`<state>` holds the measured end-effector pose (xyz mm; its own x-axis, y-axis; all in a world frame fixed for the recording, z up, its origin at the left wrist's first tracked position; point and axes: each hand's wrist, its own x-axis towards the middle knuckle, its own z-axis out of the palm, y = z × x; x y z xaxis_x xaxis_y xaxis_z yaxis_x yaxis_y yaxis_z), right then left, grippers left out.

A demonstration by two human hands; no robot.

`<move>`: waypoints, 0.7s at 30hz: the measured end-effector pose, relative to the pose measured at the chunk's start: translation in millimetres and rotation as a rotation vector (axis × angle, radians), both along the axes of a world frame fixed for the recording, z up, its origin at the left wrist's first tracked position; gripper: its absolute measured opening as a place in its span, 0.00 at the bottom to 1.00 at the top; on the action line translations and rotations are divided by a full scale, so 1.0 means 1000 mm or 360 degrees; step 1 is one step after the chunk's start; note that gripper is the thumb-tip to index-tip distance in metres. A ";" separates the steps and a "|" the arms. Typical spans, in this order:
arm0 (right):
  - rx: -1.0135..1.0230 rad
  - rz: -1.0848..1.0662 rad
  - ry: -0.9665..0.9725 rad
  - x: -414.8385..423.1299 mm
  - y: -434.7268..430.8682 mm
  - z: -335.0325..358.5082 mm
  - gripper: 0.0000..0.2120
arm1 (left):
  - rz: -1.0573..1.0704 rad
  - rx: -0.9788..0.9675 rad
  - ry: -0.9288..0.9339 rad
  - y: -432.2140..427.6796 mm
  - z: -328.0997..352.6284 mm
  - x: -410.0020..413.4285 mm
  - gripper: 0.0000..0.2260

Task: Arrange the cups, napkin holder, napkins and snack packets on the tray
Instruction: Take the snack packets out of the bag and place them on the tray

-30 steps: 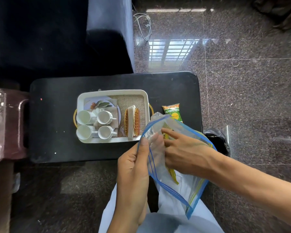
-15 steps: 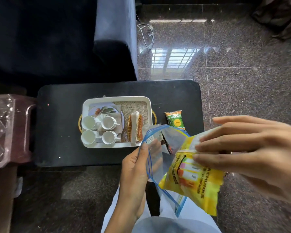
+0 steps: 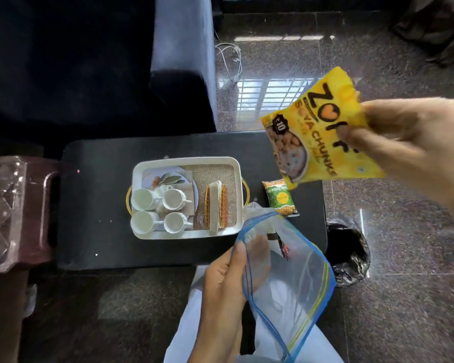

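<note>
The person is working on the snack packets: the right hand is holding a yellow packet up in the air beyond the table's right end, its grip clamped on the packet's right edge. The left hand is pinching the rim of a clear zip bag near the lap. A green packet is lying on the table just beside the tray, which is already holding cups and the napkin holder. Next, the yellow packet likely needs lowering leftward onto the tray's bare mat.
</note>
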<state>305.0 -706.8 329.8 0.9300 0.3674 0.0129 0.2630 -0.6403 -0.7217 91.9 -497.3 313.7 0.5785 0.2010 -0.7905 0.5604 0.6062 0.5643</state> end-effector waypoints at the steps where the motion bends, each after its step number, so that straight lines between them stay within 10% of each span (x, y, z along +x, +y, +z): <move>1: 0.0136 -0.0015 0.0134 0.016 0.030 -0.007 0.11 | 0.0010 -0.0017 0.0009 0.001 0.000 0.001 0.15; 21: 0.0101 -0.1572 0.0977 -0.015 0.107 -0.283 0.12 | 0.0037 0.0044 0.0089 0.017 -0.005 0.001 0.16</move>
<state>290.3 -600.0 46.8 0.6677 -0.5055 -0.5465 -0.7348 -0.3297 -0.5928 93.0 -480.3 308.6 0.5286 0.2362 -0.8153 0.5772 0.6042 0.5493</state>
